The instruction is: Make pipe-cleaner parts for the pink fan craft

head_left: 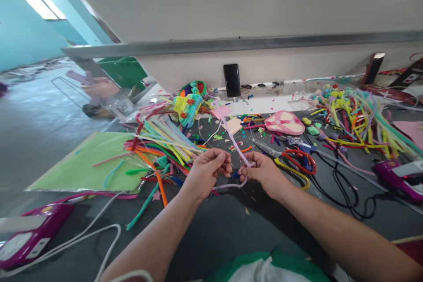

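Note:
Both my hands are raised over the dark tabletop, close together. My right hand (259, 169) pinches a pale lilac pipe cleaner (233, 139). Its twisted length slants up and left from my fingers, and a loose end curls below them. My left hand (211, 169) has thumb and forefinger pressed together just left of the pipe cleaner; what lies between them, if anything, is too small to make out. Red-and-yellow handled scissors (292, 163) lie right of my right hand. A bundle of coloured pipe cleaners (172, 141) spreads out beside my left hand.
A black phone (232, 80) leans on the white partition. Purple glue guns lie at left (35, 233) and right (401, 178), with cables on the table. A green sheet (79, 163) is at left, a pipe-cleaner pile (360, 119) at right. Pink craft piece (284, 122) lies ahead.

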A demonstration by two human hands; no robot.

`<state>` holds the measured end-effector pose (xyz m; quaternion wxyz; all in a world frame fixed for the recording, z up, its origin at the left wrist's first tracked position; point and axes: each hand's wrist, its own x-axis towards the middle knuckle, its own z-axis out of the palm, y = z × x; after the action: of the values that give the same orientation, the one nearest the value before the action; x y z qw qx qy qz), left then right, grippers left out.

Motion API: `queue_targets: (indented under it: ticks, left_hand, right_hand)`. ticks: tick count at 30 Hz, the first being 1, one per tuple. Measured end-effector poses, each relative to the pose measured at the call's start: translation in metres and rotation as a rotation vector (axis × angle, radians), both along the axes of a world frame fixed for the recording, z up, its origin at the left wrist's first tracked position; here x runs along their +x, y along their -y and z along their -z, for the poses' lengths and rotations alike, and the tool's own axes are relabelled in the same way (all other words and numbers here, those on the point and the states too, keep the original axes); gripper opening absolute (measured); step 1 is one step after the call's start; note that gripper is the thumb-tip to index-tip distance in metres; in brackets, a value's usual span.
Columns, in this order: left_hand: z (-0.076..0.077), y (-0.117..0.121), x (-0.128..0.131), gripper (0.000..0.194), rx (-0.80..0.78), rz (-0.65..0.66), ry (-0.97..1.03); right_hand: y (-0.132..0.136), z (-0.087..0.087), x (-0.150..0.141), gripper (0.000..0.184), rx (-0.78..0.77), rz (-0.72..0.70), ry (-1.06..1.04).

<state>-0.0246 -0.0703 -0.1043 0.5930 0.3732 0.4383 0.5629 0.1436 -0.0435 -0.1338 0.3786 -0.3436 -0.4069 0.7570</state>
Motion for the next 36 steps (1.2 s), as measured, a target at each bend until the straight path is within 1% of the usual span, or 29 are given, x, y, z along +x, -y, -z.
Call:
queue_targets:
  ticks: [3, 7, 11, 14, 19, 22, 24, 26, 29, 33, 36]
  left_hand:
    - [0.002, 0.0, 0.003, 0.023, -0.009, -0.02, 0.004]
    - [0.009, 0.003, 0.009, 0.033, -0.019, 0.04, -0.078]
    - [0.017, 0.003, 0.008, 0.028, -0.034, 0.031, -0.142]
    - [0.018, 0.001, 0.005, 0.026, -0.031, 0.032, -0.156]
    - [0.014, 0.0, 0.0, 0.026, -0.065, 0.119, -0.186]
    - [0.012, 0.0, -0.003, 0.026, -0.09, 0.192, -0.15]
    - [0.012, 0.0, -0.004, 0.028, -0.099, 0.218, -0.109]
    - [0.012, 0.0, -0.005, 0.03, -0.112, 0.23, -0.075]
    - [0.013, -0.001, -0.004, 0.029, -0.13, 0.219, -0.047]
    - [0.014, -0.002, -0.004, 0.023, -0.13, 0.16, -0.039]
    - [0.013, -0.002, -0.004, 0.022, -0.117, 0.153, -0.039]
  right_hand:
    - [0.001, 0.002, -0.002, 0.04, 0.012, 0.031, 0.004]
    - [0.004, 0.006, -0.005, 0.036, 0.089, 0.059, 0.026]
    - [0.007, 0.005, -0.007, 0.035, 0.151, 0.01, 0.028]
    - [0.004, 0.001, -0.002, 0.033, 0.181, -0.008, 0.014]
    - [-0.007, -0.001, 0.01, 0.026, 0.243, 0.138, 0.036]
    - [-0.007, -0.001, 0.012, 0.026, 0.2, 0.093, -0.073]
    - [-0.005, -0.002, 0.012, 0.028, 0.168, 0.043, -0.171]
    - [-0.003, -0.002, 0.011, 0.029, 0.169, 0.007, -0.219]
    - [-0.004, -0.001, 0.013, 0.029, 0.182, -0.032, -0.23]
    - [-0.011, 0.003, 0.018, 0.023, 0.171, -0.008, -0.264]
    - [-0.015, 0.006, 0.021, 0.018, 0.163, -0.026, -0.282]
